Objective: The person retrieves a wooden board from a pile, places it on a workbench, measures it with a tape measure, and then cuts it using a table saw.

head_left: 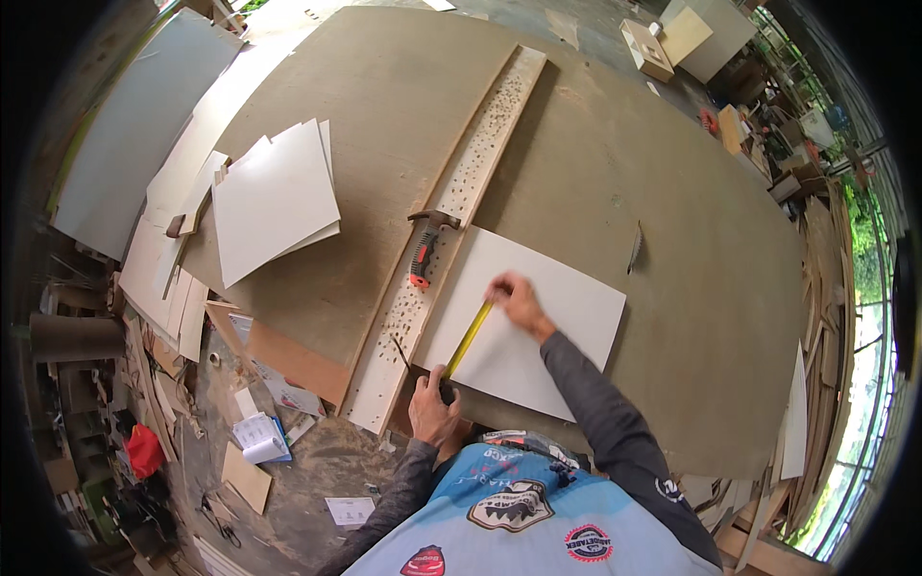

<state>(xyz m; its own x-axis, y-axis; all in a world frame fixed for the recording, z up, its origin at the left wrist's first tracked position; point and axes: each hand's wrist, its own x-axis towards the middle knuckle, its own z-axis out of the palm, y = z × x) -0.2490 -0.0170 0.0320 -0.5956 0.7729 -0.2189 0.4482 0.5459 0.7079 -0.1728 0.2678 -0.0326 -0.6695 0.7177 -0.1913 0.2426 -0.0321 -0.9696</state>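
Observation:
A yellow tape measure point(469, 342) is drawn out slantwise over a white square panel point(538, 360). My left hand point(434, 413) closes round its dark case at the panel's near left corner. A thin dark stick point(400, 351), perhaps a pencil, juts up beside those fingers; whether they hold it I cannot tell. My right hand point(519, 305), slightly blurred, pinches the far end of the tape above the panel's middle. Along the panel's left side runs a long white board point(394, 331) with raised edges and many small specks. A claw hammer point(423, 252) with a red and black handle lies across it.
The large brown worktable point(691, 288) carries a stack of white panels point(274, 202) on the left and a thin dark blade-like piece point(635, 248) on the right. Papers point(259, 437) and board scraps point(247, 478) lie on the floor at lower left. Timber strips point(821, 278) lean at right.

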